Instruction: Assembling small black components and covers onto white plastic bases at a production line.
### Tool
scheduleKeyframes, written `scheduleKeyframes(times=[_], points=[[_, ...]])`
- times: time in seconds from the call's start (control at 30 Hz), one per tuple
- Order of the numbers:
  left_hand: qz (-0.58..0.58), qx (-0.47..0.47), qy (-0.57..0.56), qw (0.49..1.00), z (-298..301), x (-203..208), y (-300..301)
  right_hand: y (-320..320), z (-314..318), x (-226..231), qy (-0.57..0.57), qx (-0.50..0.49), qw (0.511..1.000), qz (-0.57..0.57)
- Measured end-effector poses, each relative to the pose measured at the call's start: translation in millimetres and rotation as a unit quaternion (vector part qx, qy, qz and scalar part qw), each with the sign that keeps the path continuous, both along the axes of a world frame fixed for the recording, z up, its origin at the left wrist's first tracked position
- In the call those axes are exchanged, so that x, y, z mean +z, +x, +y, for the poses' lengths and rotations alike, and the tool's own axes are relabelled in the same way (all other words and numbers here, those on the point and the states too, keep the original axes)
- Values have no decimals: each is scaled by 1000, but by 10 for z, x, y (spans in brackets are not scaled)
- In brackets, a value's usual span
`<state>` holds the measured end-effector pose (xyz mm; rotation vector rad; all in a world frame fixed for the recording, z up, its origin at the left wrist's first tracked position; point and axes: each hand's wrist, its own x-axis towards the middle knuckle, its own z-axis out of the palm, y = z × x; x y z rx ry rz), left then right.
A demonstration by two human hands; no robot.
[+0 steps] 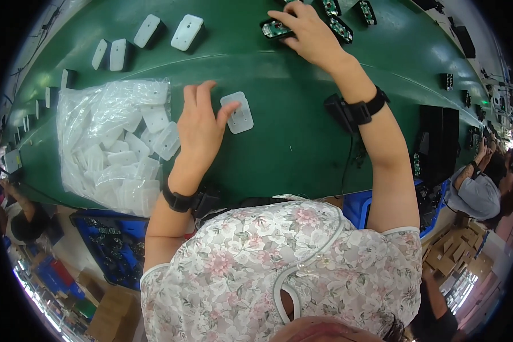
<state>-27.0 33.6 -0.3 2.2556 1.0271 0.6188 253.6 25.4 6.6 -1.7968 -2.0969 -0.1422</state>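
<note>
My left hand (200,126) is over the green table (302,165), fingers apart. Its thumb tip lies over the edge of a translucent white plastic cover (242,121) with small holes; I cannot tell whether it presses on it. At the far side, my right hand (310,35) has its thumb and fingers around a small black case with a green circuit board (273,29) inside. Several similar black cases with boards (341,28) lie just right of that hand. Left of my left hand, a clear plastic bag (80,122) holds many white covers.
White-topped black cases (187,32) stand in a curved row at the far left. A black box (439,137) is at the right table edge. Blue crates (105,245) with dark parts sit below the table edge. Other people work on both sides.
</note>
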Motion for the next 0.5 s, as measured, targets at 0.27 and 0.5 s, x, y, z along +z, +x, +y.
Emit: scheduleKeyframes(times=[0.27,0.5], points=[[52,-30,149,987,-182,-171,84,-312,-854,245,-198,-203,904,320],[-31,-152,101,983,-108,-248,117,-300,-1230,40,-33,-269,960,73]])
